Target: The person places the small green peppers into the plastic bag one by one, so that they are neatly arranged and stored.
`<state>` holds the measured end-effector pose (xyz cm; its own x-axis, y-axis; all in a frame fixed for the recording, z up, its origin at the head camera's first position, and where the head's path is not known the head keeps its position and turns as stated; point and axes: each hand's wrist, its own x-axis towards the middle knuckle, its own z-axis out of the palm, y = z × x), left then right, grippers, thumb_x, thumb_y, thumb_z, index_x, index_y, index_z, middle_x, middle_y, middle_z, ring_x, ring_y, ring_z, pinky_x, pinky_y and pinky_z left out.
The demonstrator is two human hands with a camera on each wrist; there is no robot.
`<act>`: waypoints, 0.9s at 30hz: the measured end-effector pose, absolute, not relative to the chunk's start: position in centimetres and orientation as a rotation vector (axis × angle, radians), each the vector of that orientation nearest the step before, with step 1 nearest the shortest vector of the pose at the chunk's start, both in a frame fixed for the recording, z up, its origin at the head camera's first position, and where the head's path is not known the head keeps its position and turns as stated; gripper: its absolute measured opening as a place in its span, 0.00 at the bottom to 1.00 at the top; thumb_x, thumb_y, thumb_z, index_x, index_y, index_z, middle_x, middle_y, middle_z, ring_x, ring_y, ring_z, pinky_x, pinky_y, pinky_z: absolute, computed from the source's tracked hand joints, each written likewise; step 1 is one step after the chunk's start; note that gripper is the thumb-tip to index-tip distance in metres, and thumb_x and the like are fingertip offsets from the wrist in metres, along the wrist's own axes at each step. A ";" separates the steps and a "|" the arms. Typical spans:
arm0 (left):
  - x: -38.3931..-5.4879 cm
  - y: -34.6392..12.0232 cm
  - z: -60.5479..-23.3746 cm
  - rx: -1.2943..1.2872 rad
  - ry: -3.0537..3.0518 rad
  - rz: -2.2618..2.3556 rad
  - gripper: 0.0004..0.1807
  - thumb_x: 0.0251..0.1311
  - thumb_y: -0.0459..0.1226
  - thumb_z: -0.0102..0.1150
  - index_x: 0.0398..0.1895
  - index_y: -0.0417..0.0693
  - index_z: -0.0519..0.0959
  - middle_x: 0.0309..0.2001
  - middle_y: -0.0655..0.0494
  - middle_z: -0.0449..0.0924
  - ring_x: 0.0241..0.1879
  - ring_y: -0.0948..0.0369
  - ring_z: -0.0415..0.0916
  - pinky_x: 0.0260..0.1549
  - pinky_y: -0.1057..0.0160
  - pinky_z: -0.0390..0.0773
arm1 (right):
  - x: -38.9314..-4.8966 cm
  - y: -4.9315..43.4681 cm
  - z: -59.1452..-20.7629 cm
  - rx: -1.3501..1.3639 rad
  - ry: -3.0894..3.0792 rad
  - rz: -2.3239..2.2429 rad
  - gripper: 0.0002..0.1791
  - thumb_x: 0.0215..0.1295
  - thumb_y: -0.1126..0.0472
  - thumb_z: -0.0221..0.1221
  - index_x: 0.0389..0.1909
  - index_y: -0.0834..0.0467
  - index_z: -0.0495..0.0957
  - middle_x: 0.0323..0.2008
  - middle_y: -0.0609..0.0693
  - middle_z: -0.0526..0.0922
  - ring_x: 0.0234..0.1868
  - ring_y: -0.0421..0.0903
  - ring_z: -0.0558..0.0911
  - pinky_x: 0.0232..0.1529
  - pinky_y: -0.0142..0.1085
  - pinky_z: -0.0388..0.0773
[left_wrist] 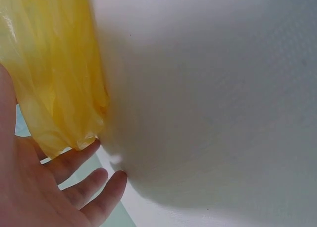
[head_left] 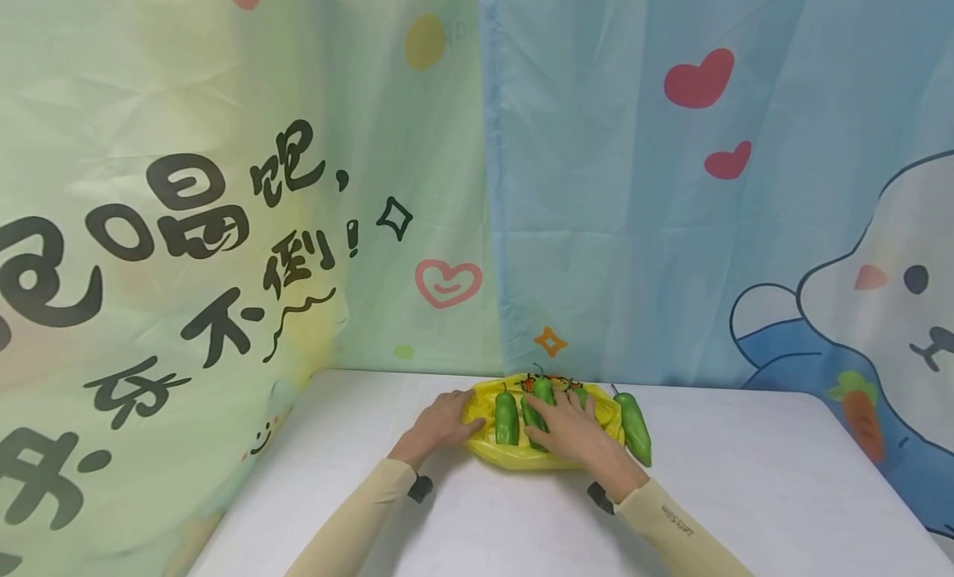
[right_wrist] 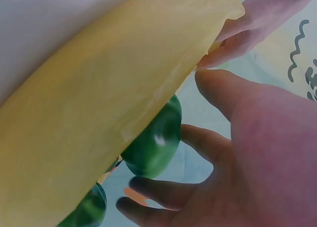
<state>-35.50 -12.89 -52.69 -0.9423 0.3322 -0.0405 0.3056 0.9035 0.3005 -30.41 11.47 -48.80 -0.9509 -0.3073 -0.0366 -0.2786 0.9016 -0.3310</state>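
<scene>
A yellow plastic bag point(head_left: 514, 459) sits wide-mouthed on the white table with several green peppers point(head_left: 507, 418) in it. At its left rim is my left hand point(head_left: 445, 420), thumb over the edge and fingers outside, holding the thin plastic point(left_wrist: 59, 73) between them. My right hand point(head_left: 574, 428) reaches over the bag's front rim with spread fingers. In the right wrist view its index finger touches a glossy green pepper point(right_wrist: 154, 140), while the thumb stands apart from it. The bag wall hides the lower parts of the peppers.
One more green pepper point(head_left: 634, 428) lies on the table just right of the bag. Red and black marks point(head_left: 555, 384) show at the bag's back rim. Printed curtains point(head_left: 566, 188) hang behind and to the left of the white table point(head_left: 745, 478).
</scene>
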 end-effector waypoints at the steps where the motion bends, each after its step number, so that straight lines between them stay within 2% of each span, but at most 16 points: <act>1: -35.5 -12.9 -52.7 0.497 2.976 0.448 0.37 0.68 0.55 0.54 0.73 0.44 0.66 0.71 0.42 0.69 0.71 0.45 0.65 0.68 0.45 0.70 | -30.4 11.5 -48.8 -0.457 2.975 -0.507 0.34 0.73 0.44 0.57 0.76 0.47 0.63 0.75 0.74 0.54 0.74 0.77 0.52 0.68 0.77 0.45; 6: -35.5 -12.9 -52.7 0.490 2.980 0.441 0.36 0.68 0.55 0.54 0.73 0.45 0.66 0.71 0.42 0.69 0.71 0.45 0.65 0.68 0.45 0.70 | -30.3 11.7 -48.8 -0.468 2.971 -0.535 0.35 0.73 0.41 0.55 0.77 0.46 0.61 0.77 0.73 0.48 0.76 0.77 0.47 0.68 0.78 0.44; 18: -35.5 -12.9 -52.7 0.494 2.987 0.433 0.36 0.68 0.55 0.54 0.73 0.45 0.66 0.71 0.42 0.69 0.70 0.45 0.66 0.67 0.45 0.71 | -29.5 12.6 -48.4 -0.519 3.005 -0.523 0.41 0.71 0.33 0.50 0.80 0.44 0.54 0.80 0.62 0.48 0.78 0.73 0.43 0.68 0.78 0.43; 27: -35.7 -12.9 -52.8 0.497 2.984 0.437 0.36 0.68 0.55 0.53 0.73 0.45 0.66 0.71 0.43 0.69 0.71 0.45 0.66 0.67 0.45 0.71 | -29.1 13.7 -48.0 -0.545 3.000 -0.563 0.41 0.72 0.35 0.51 0.80 0.46 0.53 0.80 0.62 0.47 0.79 0.71 0.41 0.68 0.78 0.39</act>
